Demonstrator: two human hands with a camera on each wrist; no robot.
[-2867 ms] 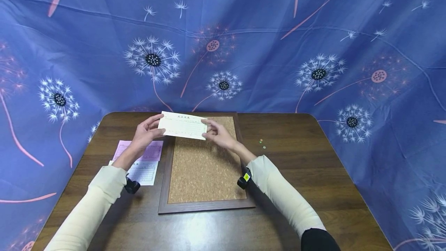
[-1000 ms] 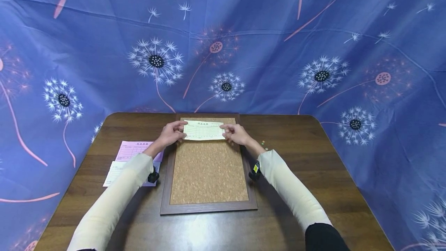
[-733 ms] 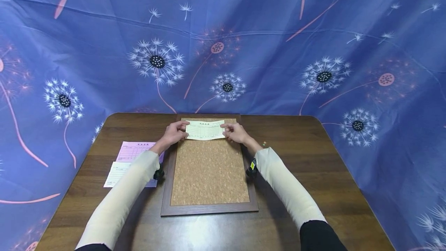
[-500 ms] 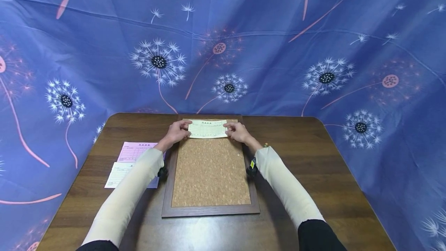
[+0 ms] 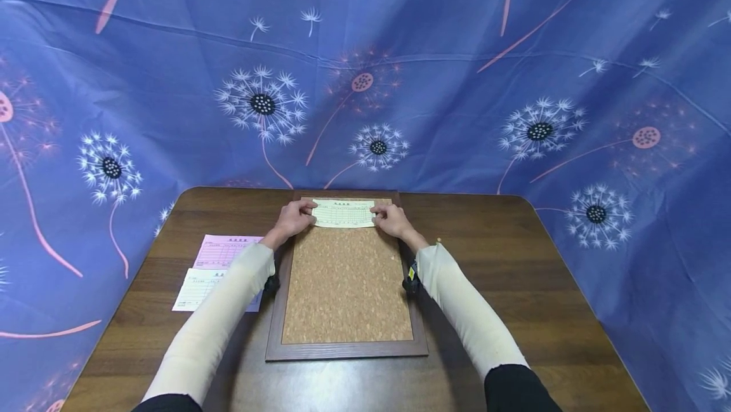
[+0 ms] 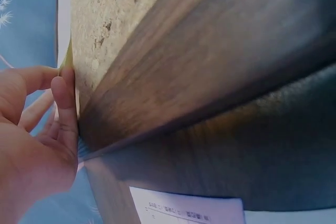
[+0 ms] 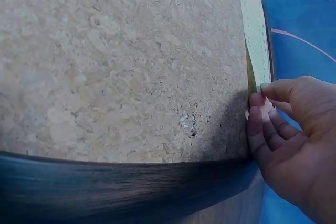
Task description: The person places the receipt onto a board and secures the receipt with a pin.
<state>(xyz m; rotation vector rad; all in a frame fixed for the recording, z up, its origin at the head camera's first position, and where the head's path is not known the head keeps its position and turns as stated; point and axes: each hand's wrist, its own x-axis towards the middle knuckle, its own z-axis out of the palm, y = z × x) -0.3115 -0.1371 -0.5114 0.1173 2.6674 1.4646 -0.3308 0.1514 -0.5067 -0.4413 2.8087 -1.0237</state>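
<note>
A pale yellow-green printed form slip [image 5: 344, 214] lies across the top of the framed cork board [image 5: 348, 285]. My left hand [image 5: 295, 217] pinches the slip's left end between thumb and fingers, close to the frame's top left corner. At the other end my right hand [image 5: 391, 218] pinches the right edge. The right wrist view has the slip [image 7: 255, 35] raised slightly off the cork near the right hand's fingertips [image 7: 255, 98]. In the left wrist view the left hand [image 6: 39, 129] is at the board's corner, and only a thin edge of the slip shows.
Left of the board, a pink form [image 5: 225, 251] and a white form [image 5: 197, 288] lie on the wooden table [image 5: 502, 272], partly under the left sleeve. A small pin [image 5: 438, 240] shows just beyond the right cuff. A blue dandelion-print cloth [image 5: 445, 126] hangs behind the table.
Both hands have carried the slip from the upper left, tilted above the board, rightward and down onto the board's top. It now lies straighter and flatter. The view has shifted slightly.
</note>
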